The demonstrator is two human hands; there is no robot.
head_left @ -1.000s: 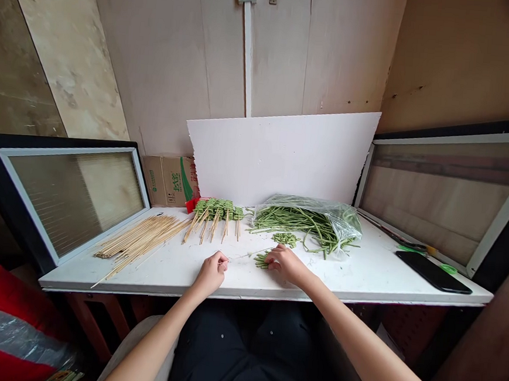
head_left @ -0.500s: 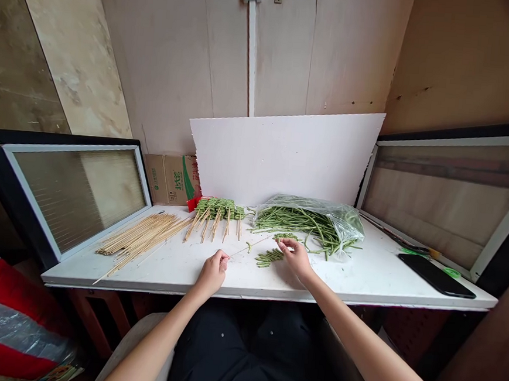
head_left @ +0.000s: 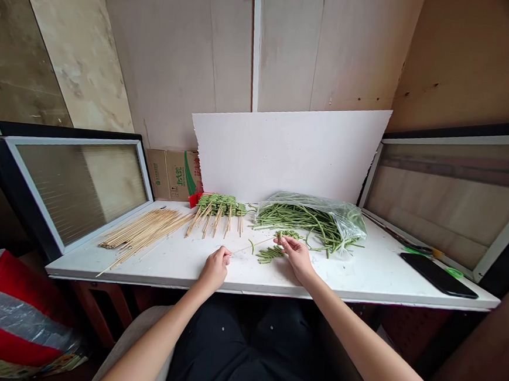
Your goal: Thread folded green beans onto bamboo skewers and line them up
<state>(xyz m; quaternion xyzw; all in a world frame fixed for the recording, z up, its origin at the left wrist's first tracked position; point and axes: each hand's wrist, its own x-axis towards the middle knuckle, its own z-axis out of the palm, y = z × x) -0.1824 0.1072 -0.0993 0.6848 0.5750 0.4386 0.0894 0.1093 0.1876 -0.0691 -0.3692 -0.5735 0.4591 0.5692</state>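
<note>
My left hand [head_left: 214,268] is closed around the near end of a thin bamboo skewer [head_left: 241,249], which slants up to the right. At its far end my right hand [head_left: 297,258] pinches a short piece of green bean [head_left: 279,236] between thumb and fingers. Whether the tip has gone through the bean cannot be made out. Cut bean pieces [head_left: 268,255] lie in a row beside my right hand, with more cut pieces [head_left: 294,235] just behind it. A single curved bean piece [head_left: 252,247] lies near the skewer.
Loose bamboo skewers [head_left: 145,232] are spread at the left. Finished bean skewers [head_left: 220,203] are stacked at the back, by a cardboard box [head_left: 174,175]. A plastic bag of long beans [head_left: 305,217] lies back right. A black phone [head_left: 438,275] rests near the right edge.
The bean piece in my right hand now shows upright at the skewer's far end. Both hands stay almost in place, and the view has shifted slightly.
</note>
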